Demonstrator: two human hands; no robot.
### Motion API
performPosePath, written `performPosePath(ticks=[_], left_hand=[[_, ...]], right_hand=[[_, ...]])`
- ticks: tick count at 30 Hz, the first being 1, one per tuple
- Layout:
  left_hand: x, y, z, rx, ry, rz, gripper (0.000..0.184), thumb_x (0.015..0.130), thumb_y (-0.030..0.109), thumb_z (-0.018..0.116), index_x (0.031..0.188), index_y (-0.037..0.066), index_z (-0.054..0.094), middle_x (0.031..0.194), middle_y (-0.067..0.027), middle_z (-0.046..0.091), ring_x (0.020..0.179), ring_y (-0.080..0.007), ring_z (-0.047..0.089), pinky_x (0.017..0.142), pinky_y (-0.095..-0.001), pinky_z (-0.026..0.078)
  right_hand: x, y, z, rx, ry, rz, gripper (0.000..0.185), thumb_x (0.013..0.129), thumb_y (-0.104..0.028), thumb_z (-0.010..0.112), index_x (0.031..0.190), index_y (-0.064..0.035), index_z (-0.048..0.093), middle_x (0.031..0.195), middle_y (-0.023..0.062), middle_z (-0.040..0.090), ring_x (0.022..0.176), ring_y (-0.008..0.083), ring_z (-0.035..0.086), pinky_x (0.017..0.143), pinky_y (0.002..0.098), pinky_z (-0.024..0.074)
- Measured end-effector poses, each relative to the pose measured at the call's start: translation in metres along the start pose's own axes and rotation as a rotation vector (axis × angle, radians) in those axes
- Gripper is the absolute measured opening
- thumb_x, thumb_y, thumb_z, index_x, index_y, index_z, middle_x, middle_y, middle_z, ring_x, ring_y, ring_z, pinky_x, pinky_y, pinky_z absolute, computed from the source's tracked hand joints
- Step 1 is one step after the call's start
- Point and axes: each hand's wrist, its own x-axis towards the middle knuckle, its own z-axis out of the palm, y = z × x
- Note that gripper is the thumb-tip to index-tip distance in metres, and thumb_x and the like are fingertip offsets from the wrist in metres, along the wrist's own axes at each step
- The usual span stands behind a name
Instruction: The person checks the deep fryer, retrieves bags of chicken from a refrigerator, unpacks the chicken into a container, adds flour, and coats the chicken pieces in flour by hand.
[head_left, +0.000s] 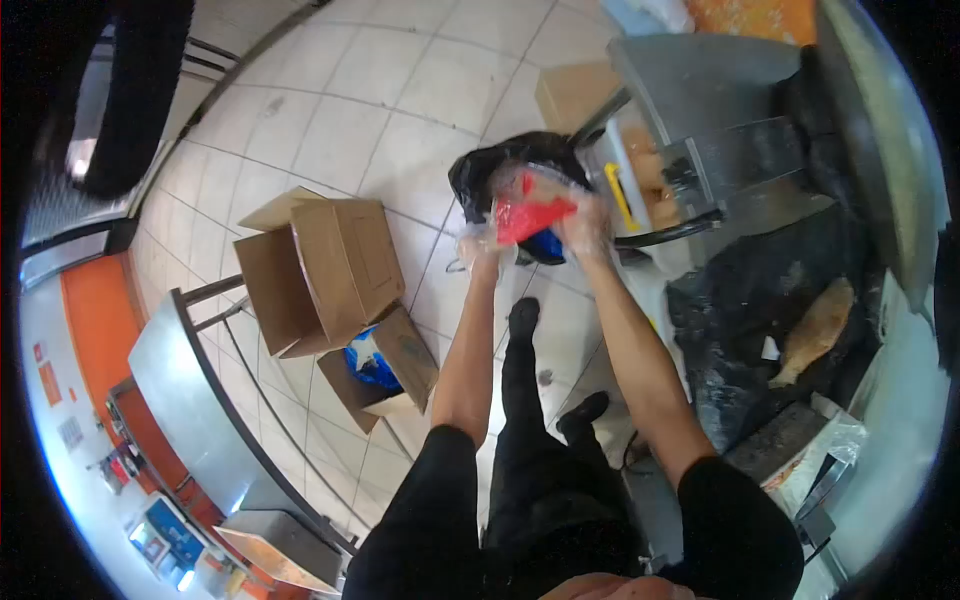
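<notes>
Pale square floor tiles (420, 85) with dark joints run beneath everything, bending at the edges of the wide view. At far left stands a bright orange wall panel (98, 300), and before it a smooth grey table (190, 385) on dark legs. Next comes an open brown cardboard box (360, 255) tipped so its mouth faces left; touching it below is a smaller open cardboard box (410, 355) holding a shiny blue plastic packet (370, 365).

Near the middle, the left hand (484, 248), in a clear plastic glove, has its fingers closed on the lower left edge of a crumpled red-and-clear plastic bag (535, 215). This bag is held between both hands, above a black plastic sack (478, 172) on the floor. The right hand (583, 228), gloved alike, grips the bag's right side; its separate fingers are too blurred to tell apart.

Further right, a translucent container (618, 165) holds rounded brown pieces (655, 172). Beyond, a tan, fish-shaped piece (815, 332) lies on a wrinkled black plastic sheet (725, 340), near a small white scrap (770, 348).
</notes>
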Motion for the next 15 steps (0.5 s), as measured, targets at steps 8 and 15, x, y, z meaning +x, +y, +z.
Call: performPosePath(ticks=[8, 15], left_hand=[[-0.023, 0.008, -0.034, -0.343, -0.189, 0.072, 0.035, 0.086, 0.023, 0.063, 0.110, -0.003, 0.057, 0.097, -0.0095, 0.063, 0.088, -0.0188, 0.058, 0.080, -0.0328, 0.047], [-0.072, 0.173, -0.069, 0.856, -0.448, 0.194, 0.030, 0.090, 0.028, 0.052, 0.095, 0.002, 0.067, 0.091, -0.0126, 0.068, 0.082, -0.0210, 0.063, 0.072, -0.0328, 0.049]], right_hand=[[0.010, 0.068, 0.146, -0.158, -0.239, -0.144, 0.025, 0.087, -0.028, 0.050, 0.089, -0.0085, 0.065, 0.094, 0.0148, 0.066, 0.084, 0.0340, 0.063, 0.072, 0.0439, 0.0502], [-0.179, -0.069, -0.187, 0.534, -0.222, 0.018, 0.025, 0.094, -0.022, 0.050, 0.112, -0.0068, 0.060, 0.095, 0.0097, 0.067, 0.085, 0.0258, 0.063, 0.082, 0.0359, 0.0478]])
